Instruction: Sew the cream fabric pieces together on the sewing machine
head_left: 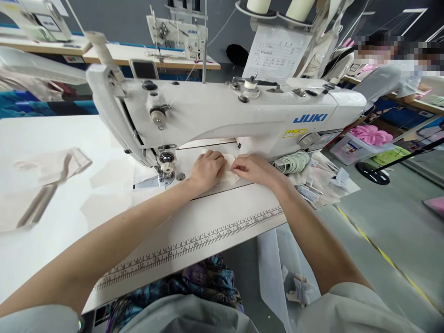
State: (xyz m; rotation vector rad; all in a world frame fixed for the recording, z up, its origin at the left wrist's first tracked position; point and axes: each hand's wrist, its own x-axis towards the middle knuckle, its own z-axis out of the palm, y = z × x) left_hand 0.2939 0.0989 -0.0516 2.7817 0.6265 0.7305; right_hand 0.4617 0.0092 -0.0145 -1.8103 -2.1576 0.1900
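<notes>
A small cream fabric piece (pixel 229 175) lies on the sewing machine bed, between my two hands. My left hand (pixel 208 169) rests on its left side, fingers bent and pressed together over the cloth. From the right, my right hand (pixel 248 167) pinches the cloth's edge between thumb and fingers. Both hands are under the arm of the white sewing machine (pixel 222 108), right of its needle and presser foot (pixel 163 175).
Pale cut fabric pieces (pixel 52 166) lie on the table at the left. A coil of light green cord (pixel 293 162) and a heap of small pieces (pixel 326 178) sit at the right. A ruler strip (pixel 194 243) runs along the front edge. People sit at the upper right.
</notes>
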